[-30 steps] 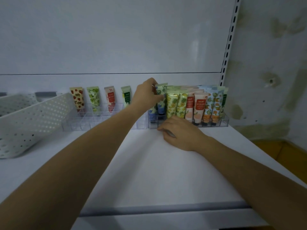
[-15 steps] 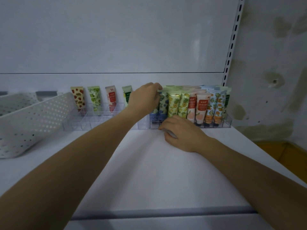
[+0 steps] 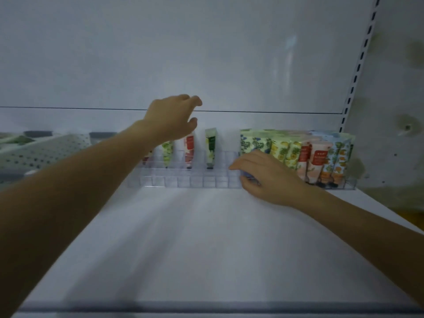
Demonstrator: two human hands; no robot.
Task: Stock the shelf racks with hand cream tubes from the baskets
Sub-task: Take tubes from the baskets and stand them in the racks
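White shelf board (image 3: 206, 249) across the whole lower view, smeared w/ blur twd the front lip. Behind it a plain white back panel (image 3: 160, 53) w/ one thin dark seam. At R a slotted upright (image 3: 360, 65), then a stained wall (image 3: 401, 88) w/ greenish blotches. At the back of the board, two clear racks side by side. L rack (image 3: 183, 180): grid of small cells, w/ a green tube (image 3: 210, 145), a red tube (image 3: 189, 148) and a lime tube (image 3: 167, 151) upright, caps down, in the rear row. R rack (image 3: 344, 185): packed w/ hand cream tubes (image 3: 316, 157), upright and touching. White perforated basket (image 3: 46, 152) far L, side sloping, cut off by the frame edge; contents not readable. L hand (image 3: 172, 120): hovers above the rear of L rack, fingers loose and spread, grasps nothing. R hand (image 3: 266, 177): lies palm-down vs. the front L corner of R rack and covers the lower part of the blue-patterned tubes there. Fingertips out of sight, so can't tell if gripping or just resting. A part-hidden tube (image 3: 146, 157) behind the L forearm, only a reddish sliver on show. Label print too small to read.
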